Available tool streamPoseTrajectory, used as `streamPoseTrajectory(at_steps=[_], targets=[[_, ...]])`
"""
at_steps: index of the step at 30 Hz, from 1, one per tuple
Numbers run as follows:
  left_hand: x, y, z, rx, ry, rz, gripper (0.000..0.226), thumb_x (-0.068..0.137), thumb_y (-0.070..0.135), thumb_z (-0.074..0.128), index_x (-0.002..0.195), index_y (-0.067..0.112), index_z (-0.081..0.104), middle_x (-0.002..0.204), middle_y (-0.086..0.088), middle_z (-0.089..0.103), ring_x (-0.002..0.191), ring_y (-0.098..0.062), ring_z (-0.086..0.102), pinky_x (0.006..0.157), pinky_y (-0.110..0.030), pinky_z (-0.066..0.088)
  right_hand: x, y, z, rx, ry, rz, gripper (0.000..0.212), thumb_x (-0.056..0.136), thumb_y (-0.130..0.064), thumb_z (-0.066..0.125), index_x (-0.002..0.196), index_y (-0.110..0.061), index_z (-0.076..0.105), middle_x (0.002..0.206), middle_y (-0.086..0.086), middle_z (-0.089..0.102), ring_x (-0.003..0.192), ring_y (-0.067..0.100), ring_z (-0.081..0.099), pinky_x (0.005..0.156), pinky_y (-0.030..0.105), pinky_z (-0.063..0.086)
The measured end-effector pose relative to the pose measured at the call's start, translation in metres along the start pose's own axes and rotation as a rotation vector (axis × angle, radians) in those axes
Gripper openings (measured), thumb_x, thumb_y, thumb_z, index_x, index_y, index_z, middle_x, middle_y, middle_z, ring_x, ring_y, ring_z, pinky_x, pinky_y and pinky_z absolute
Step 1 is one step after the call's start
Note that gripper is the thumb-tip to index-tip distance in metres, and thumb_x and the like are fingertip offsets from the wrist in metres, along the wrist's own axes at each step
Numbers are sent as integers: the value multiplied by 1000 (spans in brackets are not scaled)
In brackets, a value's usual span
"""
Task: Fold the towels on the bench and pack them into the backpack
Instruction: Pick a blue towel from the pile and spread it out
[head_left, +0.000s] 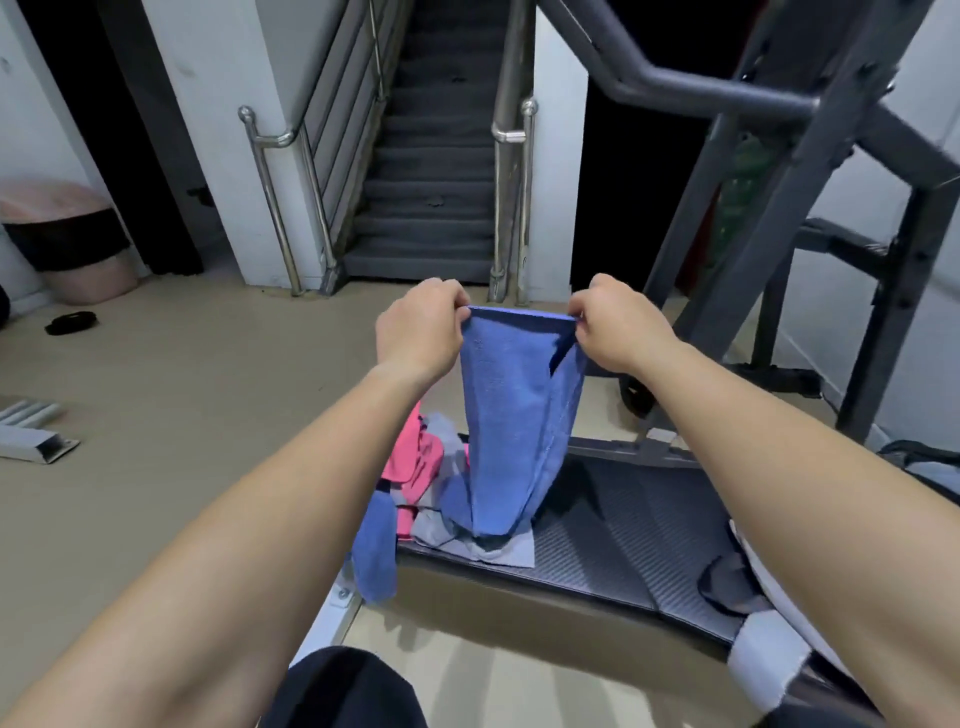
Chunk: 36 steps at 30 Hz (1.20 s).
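The left hand and right hand are pinching the blue towel by its top corners with curled fingers, hanging it at twelve o'clock above the desk, its tail touching the towel pile. Folding is just starting; the next move is probably bringing its ends together.

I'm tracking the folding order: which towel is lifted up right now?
The blue towel, pinched at its top corners by the left hand and right hand. The pink towel, grey towel and second blue towel lie on the bench.
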<state>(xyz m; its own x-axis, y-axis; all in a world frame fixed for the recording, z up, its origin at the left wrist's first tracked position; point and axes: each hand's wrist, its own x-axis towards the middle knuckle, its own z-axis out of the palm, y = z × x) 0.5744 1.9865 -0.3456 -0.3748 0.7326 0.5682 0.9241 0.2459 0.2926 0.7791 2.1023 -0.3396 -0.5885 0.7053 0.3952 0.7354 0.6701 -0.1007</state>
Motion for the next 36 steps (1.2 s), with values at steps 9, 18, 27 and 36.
streamPoseTrajectory(at_steps=[9,18,27,36], targets=[[6,39,13,72,-32,11,15,100,29,50,102,28,64,109,3,62,96,-27,59,70,-33,37,-76,84,23,12,-149,283,20,86,-9,46,85,-23,59,91,8,62,76,29,59,66,39,54],[-3,28,29,99,-70,-17,16,99,27,49,103,23,65,110,-2,63,94,-32,60,70,-34,37,-79,132,4,-41,-114,346,26,86,-2,52,97,-20,68,103,14,67,84,35,63,73,40,57],[23,32,7,-56,57,-145,17,97,29,50,100,27,67,109,0,65,93,-27,58,71,-33,38,-23,100,-90,32,166,289,30,91,-15,44,103,-27,69,107,10,67,88,35,59,72,37,48],[-54,31,87,-267,-232,-78,12,93,30,61,94,28,72,94,7,74,89,-20,66,77,-31,50,-82,88,18,293,-160,245,12,93,-37,65,86,-28,68,88,-6,69,87,18,63,77,34,51]])
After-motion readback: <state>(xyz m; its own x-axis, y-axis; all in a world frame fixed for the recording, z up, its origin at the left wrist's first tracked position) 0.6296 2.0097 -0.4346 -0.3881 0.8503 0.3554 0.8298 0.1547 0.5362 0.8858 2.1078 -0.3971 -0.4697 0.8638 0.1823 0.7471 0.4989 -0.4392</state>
